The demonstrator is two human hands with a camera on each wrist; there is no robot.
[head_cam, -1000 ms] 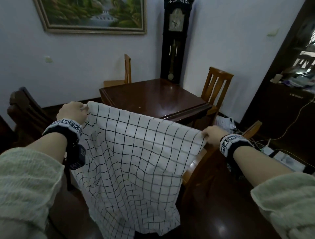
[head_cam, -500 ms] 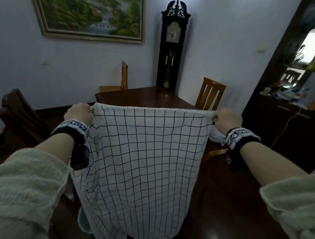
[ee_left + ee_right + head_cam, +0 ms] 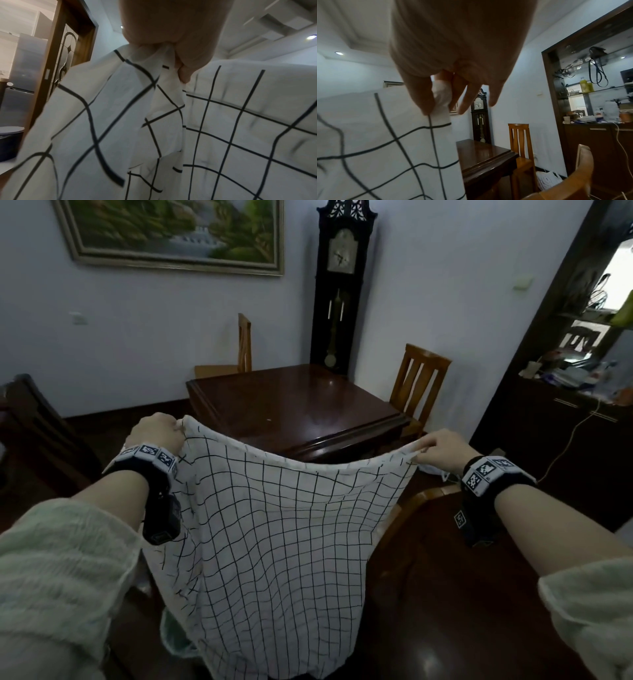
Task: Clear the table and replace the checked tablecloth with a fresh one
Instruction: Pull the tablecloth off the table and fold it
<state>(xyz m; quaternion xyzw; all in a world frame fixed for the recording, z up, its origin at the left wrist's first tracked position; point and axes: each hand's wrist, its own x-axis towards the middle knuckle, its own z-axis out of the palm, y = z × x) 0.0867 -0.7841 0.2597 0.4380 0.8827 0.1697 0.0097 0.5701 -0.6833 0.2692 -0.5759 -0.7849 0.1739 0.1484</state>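
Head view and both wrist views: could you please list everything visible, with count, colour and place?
Tablecloth: one, white with black checks, held up off the table, hanging toward the floor.
Table: one, dark wood, bare, beyond the cloth.
Chairs: two light wooden at the table's far sides; part of a third near the right hand.
Clock: one, dark, tall, against the far wall.
Painting: one, green landscape, framed, upper left wall.
Cabinet: one, dark, cluttered, at right.
Bag: one, white, on the floor by the table.
Hands: left grips one top corner, right pinches the other.
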